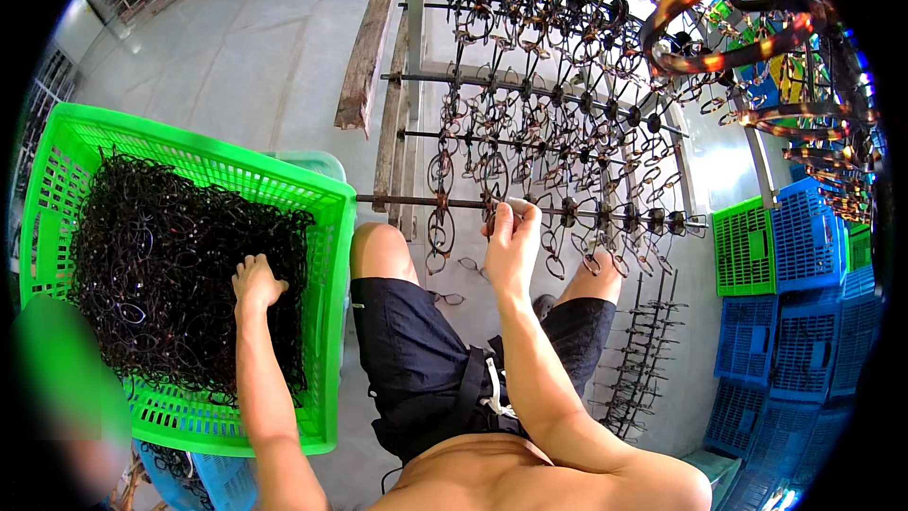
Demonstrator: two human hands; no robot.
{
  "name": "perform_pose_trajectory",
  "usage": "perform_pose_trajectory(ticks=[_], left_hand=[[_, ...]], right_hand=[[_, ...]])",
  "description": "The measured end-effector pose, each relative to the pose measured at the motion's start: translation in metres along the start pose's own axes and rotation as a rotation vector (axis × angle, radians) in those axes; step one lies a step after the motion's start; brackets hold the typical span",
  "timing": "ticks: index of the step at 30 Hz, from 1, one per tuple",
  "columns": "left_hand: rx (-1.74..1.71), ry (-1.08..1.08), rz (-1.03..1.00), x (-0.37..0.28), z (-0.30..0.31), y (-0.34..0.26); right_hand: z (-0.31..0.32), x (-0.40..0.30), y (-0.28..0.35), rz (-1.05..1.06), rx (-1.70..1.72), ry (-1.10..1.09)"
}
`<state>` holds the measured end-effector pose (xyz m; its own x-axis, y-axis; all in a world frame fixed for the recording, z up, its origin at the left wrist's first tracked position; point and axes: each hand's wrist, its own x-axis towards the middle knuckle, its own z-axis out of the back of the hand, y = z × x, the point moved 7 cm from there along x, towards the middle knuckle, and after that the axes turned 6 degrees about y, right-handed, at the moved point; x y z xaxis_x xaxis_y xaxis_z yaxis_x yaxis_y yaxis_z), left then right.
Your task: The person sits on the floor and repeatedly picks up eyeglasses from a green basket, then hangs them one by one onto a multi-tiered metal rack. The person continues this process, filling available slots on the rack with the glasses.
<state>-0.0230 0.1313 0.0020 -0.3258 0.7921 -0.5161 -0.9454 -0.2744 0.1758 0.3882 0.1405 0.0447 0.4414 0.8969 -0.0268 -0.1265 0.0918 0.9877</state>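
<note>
My left hand reaches into a green plastic basket and rests on a tangled heap of dark eyeglass frames. Its fingertips meet the heap, and whether they grip a frame is hidden. In front of my knees, my right hand is at a horizontal metal rod, thumb and fingers closed on a dark piece that looks like part of an eyeglass frame. Something white wraps one fingertip. More eyeglass frames hang above and below this rod, on both sides of the hand.
Beyond it, a rack of rods carries many hanging frames. Tortoiseshell frames hang close at upper right. Blue crates and a green crate are stacked at right. Loose glasses lie on the floor between my legs.
</note>
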Motion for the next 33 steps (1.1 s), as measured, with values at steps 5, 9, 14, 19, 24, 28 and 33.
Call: perform_pose_trajectory(ticks=[5, 9, 14, 19, 24, 28, 33], left_hand=[[-0.482, -0.189, -0.165, -0.032, 0.027, -0.029], [-0.903, -0.372, -0.442, -0.072, 0.058, -0.074], [-1.120, -0.291, -0.528, -0.094, 0.053, -0.107], [-1.200, -0.295, -0.543, -0.103, 0.049, -0.116], [-1.249, -0.306, -0.653, -0.124, 0.058, -0.132], [-1.206, -0.377, -0.736, -0.143, 0.072, -0.147], [-1.133, -0.434, -0.845, -0.177, 0.084, -0.166]], right_hand=[[-0.005, -0.001, -0.004, 0.054, 0.139, -0.053], [-0.004, 0.001, -0.009, -0.075, 0.234, 0.057], [-0.006, 0.014, 0.005, -0.127, 0.199, 0.271], [-0.007, 0.017, 0.003, -0.081, 0.128, 0.235], [-0.007, 0.022, 0.002, -0.084, 0.020, 0.216], [-0.005, 0.018, 0.002, -0.193, -0.046, 0.322], [0.034, -0.017, 0.038, 0.196, -0.475, 0.124]])
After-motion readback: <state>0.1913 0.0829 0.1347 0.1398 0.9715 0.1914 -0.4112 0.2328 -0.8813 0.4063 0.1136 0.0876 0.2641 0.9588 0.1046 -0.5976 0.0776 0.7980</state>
